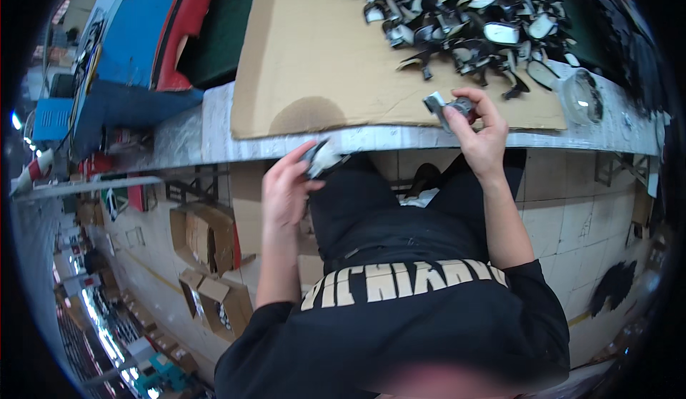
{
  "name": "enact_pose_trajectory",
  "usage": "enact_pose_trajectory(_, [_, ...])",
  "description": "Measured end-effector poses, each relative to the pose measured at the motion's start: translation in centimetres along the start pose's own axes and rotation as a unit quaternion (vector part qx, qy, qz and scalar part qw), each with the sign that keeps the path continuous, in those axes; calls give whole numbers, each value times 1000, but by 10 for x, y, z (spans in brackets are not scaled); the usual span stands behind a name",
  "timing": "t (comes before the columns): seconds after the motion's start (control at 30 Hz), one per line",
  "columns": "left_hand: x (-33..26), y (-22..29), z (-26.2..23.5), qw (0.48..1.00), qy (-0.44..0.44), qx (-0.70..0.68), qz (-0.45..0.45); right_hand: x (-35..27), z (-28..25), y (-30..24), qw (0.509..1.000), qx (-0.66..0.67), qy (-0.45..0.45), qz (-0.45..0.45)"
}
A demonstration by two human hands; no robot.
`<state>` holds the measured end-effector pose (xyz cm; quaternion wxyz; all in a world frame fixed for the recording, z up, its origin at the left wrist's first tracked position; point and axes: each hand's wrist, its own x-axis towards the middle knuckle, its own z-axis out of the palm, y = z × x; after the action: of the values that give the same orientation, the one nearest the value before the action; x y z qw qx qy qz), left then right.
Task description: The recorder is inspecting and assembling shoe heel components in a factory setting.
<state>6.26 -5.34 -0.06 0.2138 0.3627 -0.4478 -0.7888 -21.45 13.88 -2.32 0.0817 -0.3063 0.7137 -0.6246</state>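
My left hand [287,184] is closed on a small black piece with a whitish face [326,159], much like those in the pile, held just off the table's front edge. In my right hand [484,131], pinched between thumb and fingers, is a small grey tool-like piece with a pale flat end [436,103]; its exact kind does not show. That hand is above the front of the cardboard sheet [314,63]. Farther back on the sheet lies a heap of small black pieces with shiny, mirror-like faces [501,33].
A clear round tub [582,97] stands right of the sheet, on the pale worktop [400,137]. Blue [136,27] and red panels [187,27] rise at the left. Open cardboard boxes [202,238] sit on the floor below left. My legs are under the table edge.
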Motion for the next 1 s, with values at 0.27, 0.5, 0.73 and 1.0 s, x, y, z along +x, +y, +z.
enact_pose_trajectory(0.27, [-20, 7, -116, 830, 85, 551, 6, 22, -36, 5, 989, 145, -18, 20])
enact_pose_trajectory(0.5, [7, 19, -34, 909, 36, 409, 65, 62, -78, 22, 987, 36, 137, -82])
enact_pose_trajectory(0.73, [72, 8, 28, 909, -45, 350, 222, 118, -100, 72, 967, -137, 205, -67])
enact_pose_trajectory(1.0, [121, -20, 30, 977, -57, 183, 93, 150, -70, 99, 966, -143, 204, -69])
